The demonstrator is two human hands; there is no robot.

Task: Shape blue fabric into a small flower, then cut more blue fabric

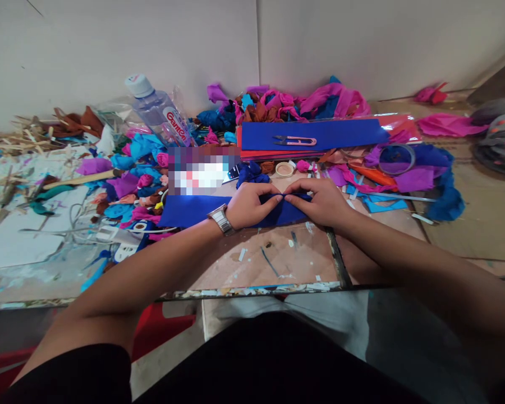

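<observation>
A long strip of dark blue crepe paper (193, 210) lies across the table in front of me. My left hand (252, 205), with a watch on its wrist, pinches the strip's upper edge between thumb and fingers. Close beside it, my right hand (317, 201) pinches the same edge, and the two sets of fingertips almost meet. Part of the paper is hidden under both hands. Just above them sits a bunched dark blue piece (252, 173), next to a roll of tape (284, 169).
Pink-handled thread snips (294, 140) rest on a stack of flat blue and red sheets. A plastic bottle (162, 115) leans at the back left. Crumpled coloured paper (138, 179) surrounds the work area. A larger tape ring (396, 160) and a thin white stick (408, 197) lie right.
</observation>
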